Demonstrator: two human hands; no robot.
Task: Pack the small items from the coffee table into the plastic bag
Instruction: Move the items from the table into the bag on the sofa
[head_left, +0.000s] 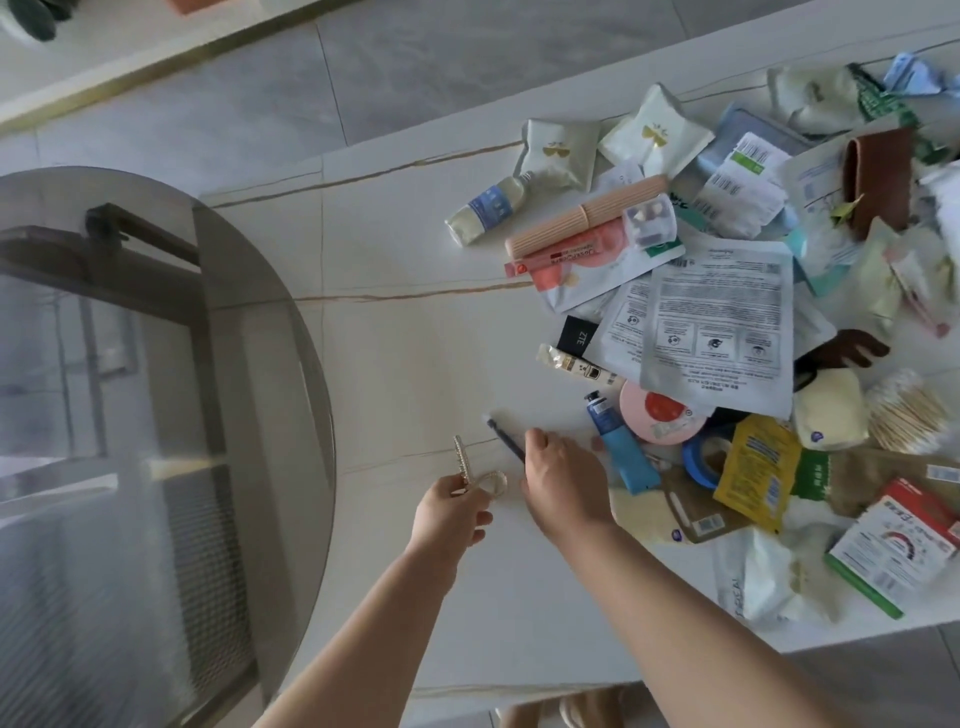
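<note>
Two bare forearms reach up from the bottom edge over the white coffee table. On the left, the left hand has its fingers curled round a pale, pearly hair clip, holding it just above the tabletop. Beside it, the right hand pinches a slim dark pen whose tip points up and to the left; the grip itself is partly hidden behind the knuckles, so it may be a thumb-and-finger hold.

Right of the hands lies a loose heap of small items: a blue tube just beside the right hand, a round pink compact touching it, a yellow sachet, a large white sheet-mask packet on top of the pile, and a ribbed peach case farther up. A round glass table overlaps the coffee table's left side.
</note>
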